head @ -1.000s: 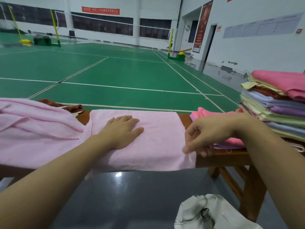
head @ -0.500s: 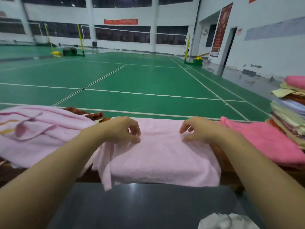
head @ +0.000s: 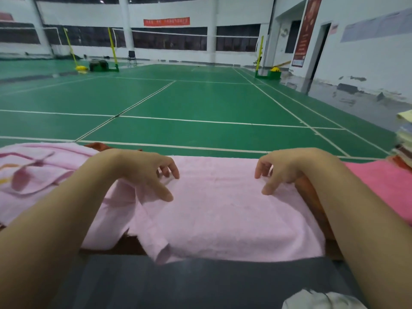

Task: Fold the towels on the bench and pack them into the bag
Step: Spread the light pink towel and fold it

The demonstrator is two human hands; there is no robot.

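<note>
A light pink towel (head: 223, 208) lies flat across the wooden bench (head: 312, 197), its near edge hanging over the front and a loose flap drooping at its lower left. My left hand (head: 147, 172) is arched over the towel's far left end, with fingertips and spread thumb touching the cloth. My right hand (head: 283, 168) is arched the same way over the far right end, thumb tip down on the cloth. Neither thumb meets its fingers. The white bag (head: 318, 299) shows only partly, on the floor at the bottom right.
A heap of pale pink patterned towel (head: 40, 175) covers the bench on the left, a brown cloth (head: 98, 146) behind it. A bright pink towel (head: 383, 186) lies on the right, a stack of folded towels (head: 404, 139) at the frame's edge. Beyond is green court floor.
Both hands moved from the middle and near edge of the towel to its far corners and pinched there. Now the thumbs have spread away from the fingers. The view has tilted up.
</note>
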